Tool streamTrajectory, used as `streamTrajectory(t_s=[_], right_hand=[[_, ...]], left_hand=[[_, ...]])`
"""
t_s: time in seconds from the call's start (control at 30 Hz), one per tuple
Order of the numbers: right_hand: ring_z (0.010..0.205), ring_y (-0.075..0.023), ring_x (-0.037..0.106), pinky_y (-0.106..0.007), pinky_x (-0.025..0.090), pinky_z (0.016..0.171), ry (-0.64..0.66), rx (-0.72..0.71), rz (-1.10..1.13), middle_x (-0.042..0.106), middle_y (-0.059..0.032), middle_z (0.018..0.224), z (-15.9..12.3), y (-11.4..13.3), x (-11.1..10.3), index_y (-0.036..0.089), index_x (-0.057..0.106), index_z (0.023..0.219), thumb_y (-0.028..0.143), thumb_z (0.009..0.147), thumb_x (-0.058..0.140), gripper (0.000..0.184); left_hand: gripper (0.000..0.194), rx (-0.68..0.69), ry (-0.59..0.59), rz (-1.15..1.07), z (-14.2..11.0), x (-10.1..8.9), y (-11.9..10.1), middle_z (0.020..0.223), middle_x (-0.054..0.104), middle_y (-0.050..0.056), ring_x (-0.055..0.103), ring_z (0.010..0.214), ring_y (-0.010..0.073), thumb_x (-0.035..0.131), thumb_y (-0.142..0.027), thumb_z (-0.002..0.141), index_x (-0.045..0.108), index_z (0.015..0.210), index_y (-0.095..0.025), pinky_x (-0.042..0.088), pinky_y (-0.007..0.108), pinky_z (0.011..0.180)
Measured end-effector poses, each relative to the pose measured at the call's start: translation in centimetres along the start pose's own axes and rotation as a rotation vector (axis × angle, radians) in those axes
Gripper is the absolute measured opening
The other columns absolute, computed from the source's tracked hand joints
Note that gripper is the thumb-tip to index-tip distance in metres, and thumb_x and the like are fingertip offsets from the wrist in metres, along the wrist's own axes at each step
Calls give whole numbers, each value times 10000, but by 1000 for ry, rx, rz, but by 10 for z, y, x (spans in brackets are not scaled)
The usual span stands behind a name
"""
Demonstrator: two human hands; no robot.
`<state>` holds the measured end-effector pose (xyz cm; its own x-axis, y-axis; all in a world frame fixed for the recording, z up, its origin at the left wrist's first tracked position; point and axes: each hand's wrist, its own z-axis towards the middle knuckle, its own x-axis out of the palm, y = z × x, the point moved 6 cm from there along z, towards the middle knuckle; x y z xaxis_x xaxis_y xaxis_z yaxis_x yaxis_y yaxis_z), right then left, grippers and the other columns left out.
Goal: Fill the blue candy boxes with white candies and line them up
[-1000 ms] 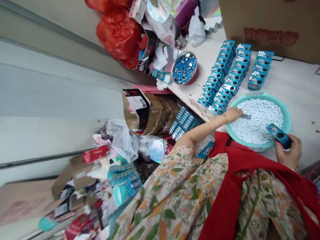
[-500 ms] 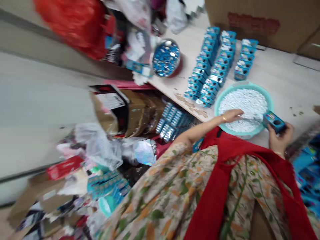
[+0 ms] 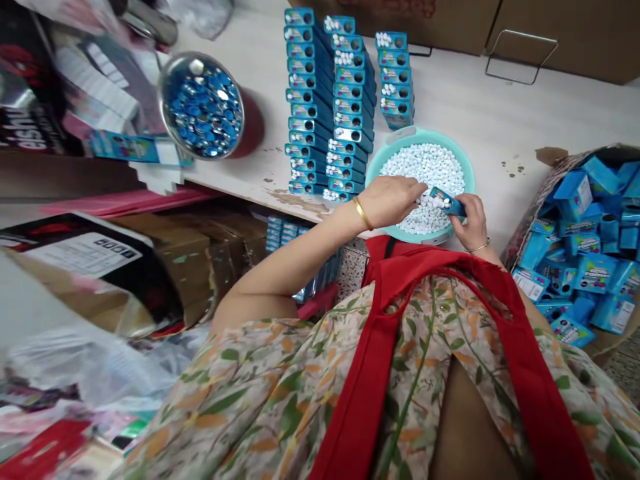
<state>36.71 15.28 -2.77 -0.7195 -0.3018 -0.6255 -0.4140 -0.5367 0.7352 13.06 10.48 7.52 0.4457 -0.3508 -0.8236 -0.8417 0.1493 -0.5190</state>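
A turquoise basin [image 3: 469, 157] filled with small white pellets [image 3: 425, 160] stands at the table's front edge. My right hand [image 3: 473, 220] grips a small blue box [image 3: 447, 200] over the basin's right side. White pellets show at the box's upper end. My left hand [image 3: 393, 203], wearing a gold bracelet, is closed above the pellets, its fingertips close to that end of the box. The thin metal tool it held in the earlier views is mostly hidden by the fingers now. Rows of similar blue boxes [image 3: 305, 83] stand behind and left of the basin, some with white pellets on top.
To the left, a metal bowl [image 3: 240, 107] holds shiny blue pieces. A carton [image 3: 520, 240] full of blue boxes sits at the right. Large cardboard boxes [image 3: 465, 27] and a wire handle [image 3: 523, 57] are at the back. Below the table's left edge are cartons [image 3: 185, 267] and plastic bags.
The view has swung right, bringing the carton of blue boxes into sight. My right hand has brought the blue box over the basin, and my left hand has come close to it.
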Motion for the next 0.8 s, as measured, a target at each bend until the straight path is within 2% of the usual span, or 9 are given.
streamTrajectory(t_s=[0.17,0.23,0.3,0.37,0.5,0.57,0.63,0.7,0.8], right_hand=[[1206,-353,691,-645,612,1096,27,40,1,732,-151,1245,-2,-4,2,270,646,1322,371,980,622,358],[1216,-356,690,-648,607,1108,34,52,2,733,-157,1252,-2,-4,1,267,650,1325,379,984,619,361],[1232,-363,689,-657,597,1128,40,62,21,731,-166,1267,-2,-6,0,259,652,1327,385,985,622,366],[1246,-370,684,-669,585,1149,37,84,36,722,-171,1279,-3,-8,-5,252,653,1325,388,978,632,373],[1254,-367,672,-674,562,1173,-16,173,60,693,-159,1277,-3,-17,-20,236,657,1313,443,967,671,403],[1216,-348,675,-653,569,1160,-78,204,69,684,-138,1240,-3,-21,-31,226,658,1285,490,955,706,425],[1169,-323,678,-624,578,1145,-138,226,57,677,-117,1200,-1,-24,-42,222,657,1254,520,940,734,440],[1153,-306,676,-605,578,1148,-172,252,42,666,-107,1185,-1,-28,-50,223,654,1244,538,933,752,453],[1174,-303,675,-596,569,1164,-191,287,30,651,-103,1187,-2,-32,-58,229,647,1249,562,930,770,477]], left_hand=[[294,0,-76,43,4,-11,-31,981,680,114,710,1071,325,485,-303,1113,757,1150,-194,560,505,984],[304,8,-67,90,3,-11,-33,988,679,110,691,1091,329,455,-288,1127,751,1090,-225,553,512,987],[302,-5,-82,120,2,-6,-17,1013,686,107,657,1115,333,438,-298,1142,734,1099,-260,537,533,1008],[296,-56,-140,113,1,4,20,1024,683,103,615,1125,323,421,-355,1164,705,1151,-277,501,559,1069],[266,-256,-169,68,10,52,109,1021,674,91,550,1135,331,397,-401,1161,632,1187,-277,444,614,1123],[249,-345,-102,53,24,83,129,1102,704,133,554,1185,380,411,-328,1131,639,1202,-261,439,628,1097],[310,-366,-9,39,43,114,123,1242,719,198,570,1259,415,398,-240,1109,676,1243,-214,419,622,1108],[378,-331,81,8,62,141,101,1360,706,238,589,1319,414,379,-181,1099,701,1298,-162,392,601,1147],[399,-290,128,-95,76,164,73,1420,705,232,605,1382,395,438,-172,1080,698,1382,-147,386,566,1180]])
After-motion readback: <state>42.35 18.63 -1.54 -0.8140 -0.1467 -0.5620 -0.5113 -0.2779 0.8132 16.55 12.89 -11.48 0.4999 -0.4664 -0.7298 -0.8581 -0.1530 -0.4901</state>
